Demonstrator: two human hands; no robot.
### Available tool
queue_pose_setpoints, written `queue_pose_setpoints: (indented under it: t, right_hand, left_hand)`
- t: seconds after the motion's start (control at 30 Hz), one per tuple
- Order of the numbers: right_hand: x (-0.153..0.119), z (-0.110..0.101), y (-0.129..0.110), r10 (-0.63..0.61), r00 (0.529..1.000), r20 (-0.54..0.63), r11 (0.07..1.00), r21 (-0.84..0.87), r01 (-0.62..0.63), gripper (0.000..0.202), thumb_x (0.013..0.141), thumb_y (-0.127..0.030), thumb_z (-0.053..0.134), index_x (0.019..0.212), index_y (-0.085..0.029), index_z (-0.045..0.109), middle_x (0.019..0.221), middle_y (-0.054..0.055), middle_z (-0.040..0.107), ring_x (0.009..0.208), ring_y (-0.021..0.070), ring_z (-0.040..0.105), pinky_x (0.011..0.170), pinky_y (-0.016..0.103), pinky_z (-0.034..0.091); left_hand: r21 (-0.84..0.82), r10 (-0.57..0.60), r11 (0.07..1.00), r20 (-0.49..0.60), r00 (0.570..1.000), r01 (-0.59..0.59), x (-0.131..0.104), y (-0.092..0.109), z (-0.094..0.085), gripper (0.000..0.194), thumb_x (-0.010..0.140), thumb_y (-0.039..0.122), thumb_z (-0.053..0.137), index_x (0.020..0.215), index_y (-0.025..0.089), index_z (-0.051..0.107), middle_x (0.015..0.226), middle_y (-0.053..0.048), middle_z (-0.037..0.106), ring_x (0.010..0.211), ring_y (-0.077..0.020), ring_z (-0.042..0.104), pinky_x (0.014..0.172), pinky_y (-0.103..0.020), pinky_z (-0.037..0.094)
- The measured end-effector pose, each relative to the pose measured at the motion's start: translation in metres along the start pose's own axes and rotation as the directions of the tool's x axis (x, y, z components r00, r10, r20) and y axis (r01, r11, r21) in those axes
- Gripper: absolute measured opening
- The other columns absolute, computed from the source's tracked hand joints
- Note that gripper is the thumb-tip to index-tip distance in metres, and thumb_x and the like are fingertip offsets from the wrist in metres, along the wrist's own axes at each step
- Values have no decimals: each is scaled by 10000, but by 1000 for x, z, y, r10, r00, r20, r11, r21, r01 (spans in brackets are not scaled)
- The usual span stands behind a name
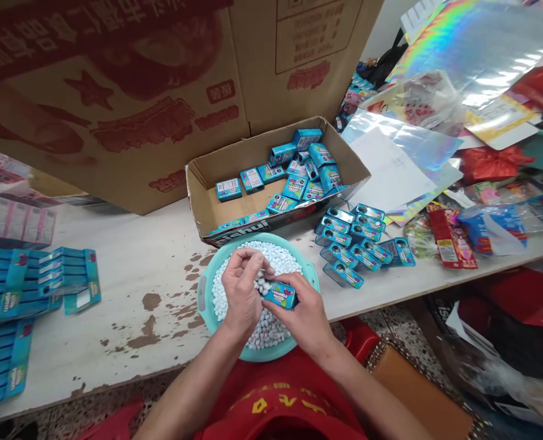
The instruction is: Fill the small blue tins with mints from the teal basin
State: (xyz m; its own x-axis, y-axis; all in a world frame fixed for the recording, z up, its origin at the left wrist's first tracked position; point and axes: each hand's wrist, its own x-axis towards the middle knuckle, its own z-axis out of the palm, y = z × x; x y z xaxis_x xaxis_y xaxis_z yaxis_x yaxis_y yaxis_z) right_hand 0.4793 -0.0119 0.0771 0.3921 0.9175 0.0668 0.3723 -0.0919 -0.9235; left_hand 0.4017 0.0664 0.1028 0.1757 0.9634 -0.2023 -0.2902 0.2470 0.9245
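Observation:
My right hand (309, 311) is wrapped round a small blue candy box (281, 294) printed "Caramelo Macizo", held tilted over a turquoise basin (202, 293). Close against its end, my left hand (243, 287) is curled with fingertips together, holding some small white candies (262, 285). Beneath both hands the basin is full of loose white candies (276, 256). The open end of the box is hidden by fingers and candies.
Behind the basin stands an open cardboard tray (223, 211) with several blue boxes. More blue boxes (342, 247) stand in rows to the right. Blue display packs (5, 293) are stacked at left. A large carton (129, 98) rises behind; wrappers and shiny sheets (391, 165) cover the right.

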Motion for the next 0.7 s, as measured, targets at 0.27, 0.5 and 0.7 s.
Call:
queue_pose_setpoints:
  t: [0.27, 0.5, 0.7]
  right_hand:
    - [-1, 1, -2, -3, 999, -36, 998, 55, 5, 277, 734, -234, 728, 976, -228, 591, 931, 33, 620, 890, 203, 586, 783, 339, 476]
    - [-2, -5, 0, 45, 999, -16, 990, 137, -42, 269, 699, -257, 758, 925, -221, 617, 901, 26, 630, 861, 196, 600, 768, 331, 495]
    - [-13, -26, 8, -7, 997, -77, 986, 164, 19, 322, 694, -302, 772, 975, -237, 630, 977, 51, 649, 938, 209, 615, 819, 356, 517]
  left_hand:
    - [-31, -22, 999, 18, 1000, 22, -2, 3, 5, 130, 789, 307, 603, 777, 185, 559, 597, 20, 574, 536, -113, 574, 561, -225, 449]
    - [-46, 7, 999, 186, 982, 1, -1, 15, -4, 167, 789, 358, 599, 804, 193, 583, 648, 2, 607, 502, -123, 576, 538, -253, 460]
    - [359, 95, 926, 86, 992, -119, 59, -29, -44, 195, 815, 383, 553, 828, 201, 623, 770, -22, 636, 759, -181, 612, 731, -313, 484]
